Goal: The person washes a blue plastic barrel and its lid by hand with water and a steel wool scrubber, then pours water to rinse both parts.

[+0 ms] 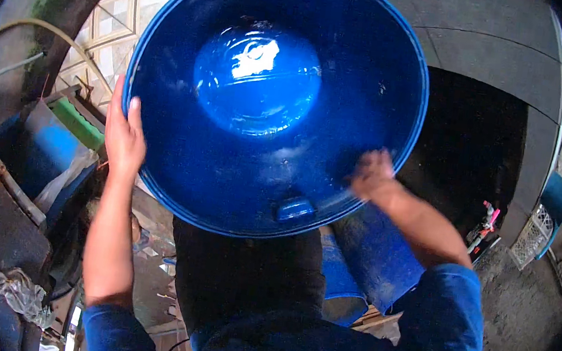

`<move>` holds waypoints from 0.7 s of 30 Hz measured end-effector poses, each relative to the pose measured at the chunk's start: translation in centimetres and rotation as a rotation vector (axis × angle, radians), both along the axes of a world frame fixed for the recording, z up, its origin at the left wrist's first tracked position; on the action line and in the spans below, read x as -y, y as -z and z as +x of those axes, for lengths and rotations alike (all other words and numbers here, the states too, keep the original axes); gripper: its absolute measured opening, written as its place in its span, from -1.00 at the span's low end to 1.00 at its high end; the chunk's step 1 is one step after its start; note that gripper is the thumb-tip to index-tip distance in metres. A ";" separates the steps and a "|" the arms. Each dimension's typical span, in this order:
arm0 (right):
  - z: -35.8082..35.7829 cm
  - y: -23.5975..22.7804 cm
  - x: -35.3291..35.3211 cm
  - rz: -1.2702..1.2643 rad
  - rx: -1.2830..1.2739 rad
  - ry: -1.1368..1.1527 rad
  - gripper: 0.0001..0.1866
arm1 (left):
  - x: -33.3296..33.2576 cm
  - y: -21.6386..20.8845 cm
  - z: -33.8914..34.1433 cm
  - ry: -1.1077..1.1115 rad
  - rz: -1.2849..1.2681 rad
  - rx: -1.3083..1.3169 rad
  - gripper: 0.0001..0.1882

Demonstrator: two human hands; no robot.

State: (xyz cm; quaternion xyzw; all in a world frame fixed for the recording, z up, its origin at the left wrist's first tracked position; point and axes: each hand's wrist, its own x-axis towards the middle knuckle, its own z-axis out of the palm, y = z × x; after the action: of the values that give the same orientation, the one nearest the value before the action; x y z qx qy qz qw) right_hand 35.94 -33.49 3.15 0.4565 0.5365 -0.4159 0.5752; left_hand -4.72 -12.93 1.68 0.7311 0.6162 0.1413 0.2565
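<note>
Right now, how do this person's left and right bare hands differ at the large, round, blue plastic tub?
The bare left hand is at the left edge of the large, round, blue plastic tub, while the bare right hand reaches over the lower-right rim. The left hand shows clearly, fingers pointing up and thumb over the rim; the right hand is blurred, so its contact is uncertain. Both are bare, below short blue sleeves.

At left, a pale hose [63, 33] arches across patterned tiles [113, 21]; lower down lies a crumpled translucent plastic bag [25, 294]. At right, a pink object [490, 217] sits near a white openwork piece [533, 236].
</note>
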 end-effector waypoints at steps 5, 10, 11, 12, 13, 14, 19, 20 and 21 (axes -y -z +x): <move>1.2 7.6 -1.6 0.034 0.237 0.057 -0.15 | -3.7 0.1 2.2 -0.004 -0.043 0.106 -0.51; -15.9 20.8 7.5 0.015 -0.726 1.119 -0.19 | -4.2 -0.2 4.3 0.011 -0.101 0.214 -0.53; -20.9 17.6 2.6 -0.106 -0.925 1.145 -0.05 | -3.7 0.1 2.4 -0.018 -0.061 0.167 -0.52; -25.7 16.0 0.7 0.017 -0.912 1.119 -0.04 | -3.7 -0.1 2.5 -0.034 -0.091 0.168 -0.52; -28.8 15.4 -1.6 0.188 -1.102 1.321 -0.04 | -3.7 0.1 2.5 -0.049 -0.126 0.176 -0.51; -30.8 14.4 -3.8 0.371 -1.293 1.514 -0.04 | -3.8 -0.1 2.4 -0.085 -0.151 0.147 -0.48; -27.9 22.7 -0.2 0.197 -1.013 1.369 -0.07 | -3.4 0.1 -0.2 -0.266 -0.110 0.207 -0.40; -22.9 23.9 0.8 0.089 -0.810 1.133 -0.12 | -3.0 -0.4 -0.3 -0.273 -0.089 0.071 -0.43; -17.2 24.6 1.4 -0.023 -0.637 0.859 -0.15 | -2.8 -0.8 -2.9 -0.091 -0.040 -0.101 -0.47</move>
State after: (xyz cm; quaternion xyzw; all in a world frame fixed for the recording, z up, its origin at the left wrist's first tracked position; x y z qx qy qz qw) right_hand 18.75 -34.89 -21.47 0.4797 0.4449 -0.7376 0.1669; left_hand -7.60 -10.09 2.49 0.7033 0.6637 0.1032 0.2329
